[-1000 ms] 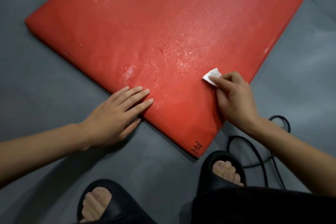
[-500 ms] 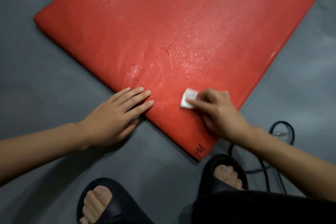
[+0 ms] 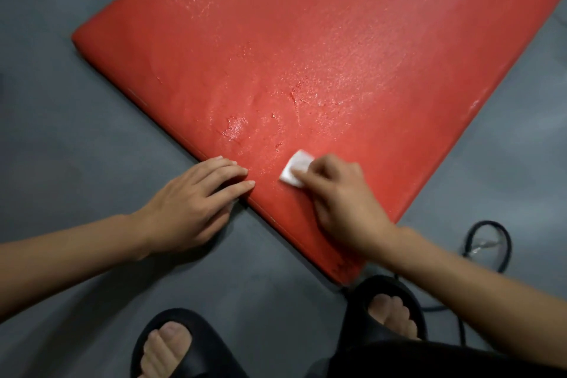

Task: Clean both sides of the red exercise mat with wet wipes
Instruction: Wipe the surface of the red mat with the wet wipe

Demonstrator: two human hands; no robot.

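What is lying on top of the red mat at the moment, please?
On the red mat: a folded white wipe pressed down by the right hand, the left hand's fingertips, and glistening wet patches. Most of the wipe is hidden under the fingers.

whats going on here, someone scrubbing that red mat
Yes. A person crouches on a grey floor over a red exercise mat. The right hand presses a small folded white wipe onto the mat near its closest corner, while the left hand lies flat with its fingers on the mat's edge. Much of the top surface glistens wet. Black sandals and a black cable show nearby.
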